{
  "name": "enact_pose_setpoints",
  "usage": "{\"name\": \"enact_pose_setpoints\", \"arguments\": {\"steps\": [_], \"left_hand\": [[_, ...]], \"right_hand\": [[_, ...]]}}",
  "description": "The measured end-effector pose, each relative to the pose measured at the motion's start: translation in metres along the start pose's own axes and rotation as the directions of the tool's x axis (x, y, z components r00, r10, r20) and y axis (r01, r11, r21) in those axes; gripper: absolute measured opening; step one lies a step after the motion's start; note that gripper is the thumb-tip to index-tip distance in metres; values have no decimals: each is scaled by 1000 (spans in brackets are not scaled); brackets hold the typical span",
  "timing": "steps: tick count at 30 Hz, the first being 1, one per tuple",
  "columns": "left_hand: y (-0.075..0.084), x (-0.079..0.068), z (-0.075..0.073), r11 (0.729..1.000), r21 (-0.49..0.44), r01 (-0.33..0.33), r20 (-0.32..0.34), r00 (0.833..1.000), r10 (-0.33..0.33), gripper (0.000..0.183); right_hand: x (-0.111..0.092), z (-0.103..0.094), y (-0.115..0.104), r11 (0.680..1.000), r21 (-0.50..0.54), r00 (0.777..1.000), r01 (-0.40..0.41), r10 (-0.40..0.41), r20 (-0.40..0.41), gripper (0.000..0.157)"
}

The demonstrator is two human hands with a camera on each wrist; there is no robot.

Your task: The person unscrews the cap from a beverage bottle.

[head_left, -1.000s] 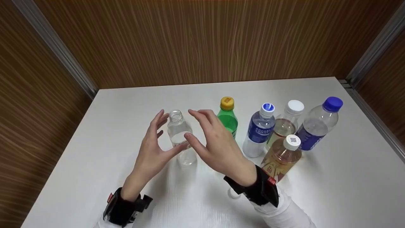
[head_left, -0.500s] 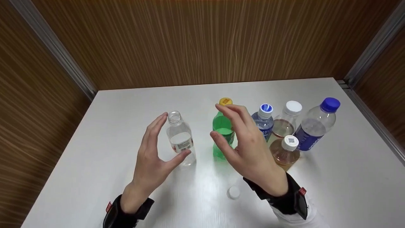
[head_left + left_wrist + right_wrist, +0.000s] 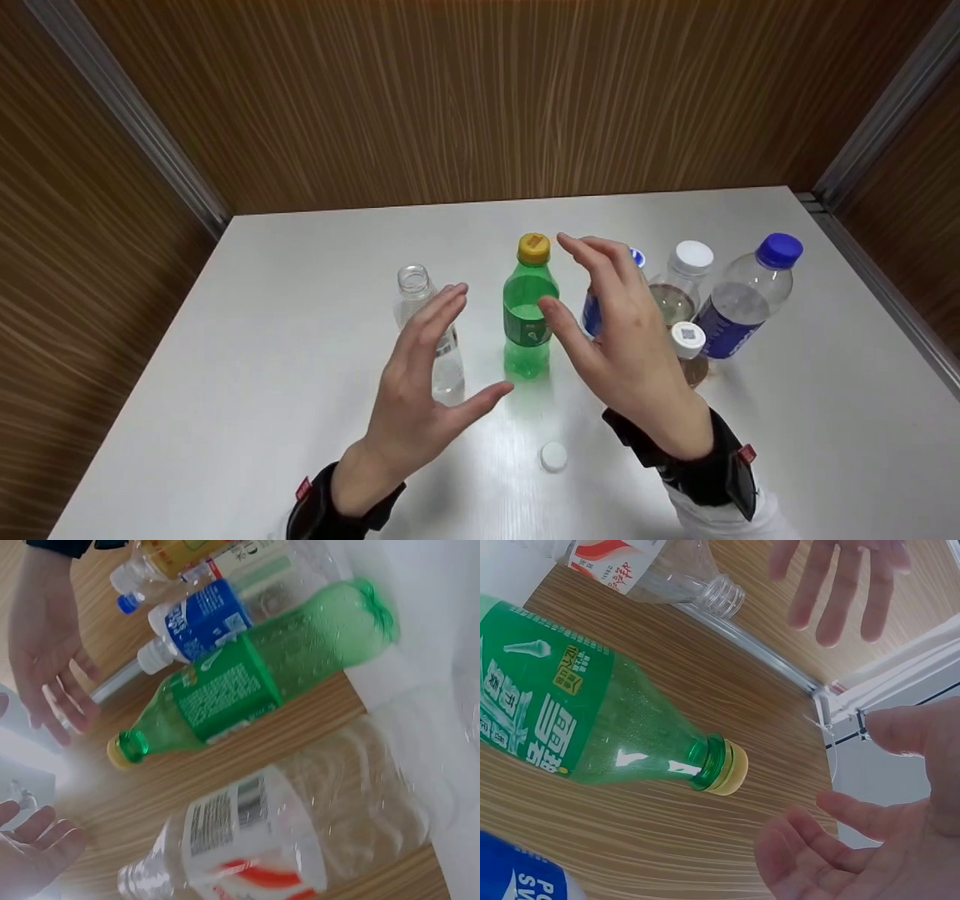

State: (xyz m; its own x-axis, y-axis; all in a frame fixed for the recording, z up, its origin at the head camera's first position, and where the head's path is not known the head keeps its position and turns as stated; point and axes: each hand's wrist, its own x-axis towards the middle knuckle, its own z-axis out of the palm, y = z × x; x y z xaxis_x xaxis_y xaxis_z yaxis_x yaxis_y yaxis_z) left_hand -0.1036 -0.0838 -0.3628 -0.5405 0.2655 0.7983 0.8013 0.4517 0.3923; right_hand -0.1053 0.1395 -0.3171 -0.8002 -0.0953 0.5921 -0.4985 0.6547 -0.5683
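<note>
A green plastic bottle (image 3: 527, 322) with a yellow cap stands upright on the table between my two hands. My right hand (image 3: 634, 337), thumb and fingers spread, hovers just to its right with nothing in its grasp. To the lower left of that bottle is my left hand (image 3: 420, 390), also spread and holding nothing. It partly covers a clear uncapped bottle (image 3: 414, 280) in the head view; the left wrist view shows that clear bottle's label (image 3: 255, 840) with a barcode. A loose white cap (image 3: 553, 457) lies on the table in front of the green bottle.
Right of my right hand several capped bottles stand close together: one with a blue cap (image 3: 780, 251), a white-capped one (image 3: 693, 257), a brownish drink (image 3: 694, 369), and a blue-labelled one (image 3: 592, 313) mostly hidden. A wood-grain panel (image 3: 480, 105) rises behind the white table (image 3: 262, 337).
Both hands have moved right, away from the uncapped clear bottle and toward the green one. The white cap, earlier mostly covered by the right wrist, is now in full sight.
</note>
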Motion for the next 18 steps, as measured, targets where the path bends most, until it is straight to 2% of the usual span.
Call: {"name": "enact_pose_setpoints", "arguments": {"steps": [6, 12, 18], "left_hand": [[3, 7, 21, 993, -20, 115, 35, 993, -114, 85], [2, 11, 36, 965, -58, 257, 54, 966, -254, 84], [-8, 9, 53, 941, -53, 334, 120, 938, -326, 87]], "right_hand": [[2, 2, 3, 999, -24, 999, -33, 33, 12, 58], [4, 6, 5, 998, -37, 998, -58, 59, 36, 59], [6, 13, 8, 996, -56, 996, -64, 68, 63, 60]]}}
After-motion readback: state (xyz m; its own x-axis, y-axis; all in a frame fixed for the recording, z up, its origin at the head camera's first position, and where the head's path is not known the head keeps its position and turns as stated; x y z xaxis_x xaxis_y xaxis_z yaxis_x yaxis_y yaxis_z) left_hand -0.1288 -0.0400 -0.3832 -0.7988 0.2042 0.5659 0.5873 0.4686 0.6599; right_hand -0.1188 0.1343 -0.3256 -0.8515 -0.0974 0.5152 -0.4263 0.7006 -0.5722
